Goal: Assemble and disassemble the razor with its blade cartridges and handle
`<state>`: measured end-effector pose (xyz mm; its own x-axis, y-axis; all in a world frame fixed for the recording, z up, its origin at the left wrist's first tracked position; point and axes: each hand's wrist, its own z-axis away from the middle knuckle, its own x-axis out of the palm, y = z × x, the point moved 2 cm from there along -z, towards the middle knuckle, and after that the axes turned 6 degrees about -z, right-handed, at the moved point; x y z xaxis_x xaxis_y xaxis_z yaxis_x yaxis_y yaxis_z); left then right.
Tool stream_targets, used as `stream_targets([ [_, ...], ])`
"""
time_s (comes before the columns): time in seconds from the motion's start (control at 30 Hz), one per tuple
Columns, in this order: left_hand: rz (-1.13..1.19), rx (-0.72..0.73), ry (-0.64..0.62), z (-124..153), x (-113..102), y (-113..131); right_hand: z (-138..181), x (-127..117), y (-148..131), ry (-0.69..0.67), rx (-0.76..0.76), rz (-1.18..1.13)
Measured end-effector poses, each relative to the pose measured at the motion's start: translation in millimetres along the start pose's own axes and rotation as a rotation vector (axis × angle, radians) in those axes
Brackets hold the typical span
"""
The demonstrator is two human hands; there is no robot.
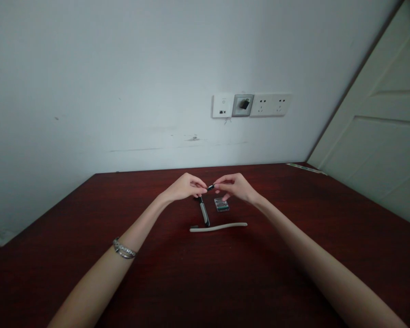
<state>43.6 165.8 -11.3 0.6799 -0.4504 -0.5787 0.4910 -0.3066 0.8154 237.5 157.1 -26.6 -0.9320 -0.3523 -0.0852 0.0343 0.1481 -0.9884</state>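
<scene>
Both my hands meet above the middle of a dark red-brown table point(89, 218). My left hand point(186, 187) is closed in a pinch near the top of a black-and-silver razor handle point(204, 213) that slopes down to the table. My right hand point(234, 186) pinches a small dark piece point(210, 187) between the two hands, at the handle's upper end. A small clear case with greenish inserts point(222, 204) lies just under my right hand. A slim white razor handle point(218, 226) lies flat in front of the black one.
A white wall stands behind the table, with a row of switches and sockets point(251, 105). A pale door point(379, 136) is at the right. A thin light strip point(305, 168) lies at the table's far right corner. A bracelet point(124, 249) is on my left wrist.
</scene>
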Motion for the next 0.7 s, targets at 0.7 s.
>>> stream_targets([
  [0.7, 0.261, -0.016, 0.182, -13, 21, -24, -3, -7, 12, 0.022, 0.051, -0.018],
])
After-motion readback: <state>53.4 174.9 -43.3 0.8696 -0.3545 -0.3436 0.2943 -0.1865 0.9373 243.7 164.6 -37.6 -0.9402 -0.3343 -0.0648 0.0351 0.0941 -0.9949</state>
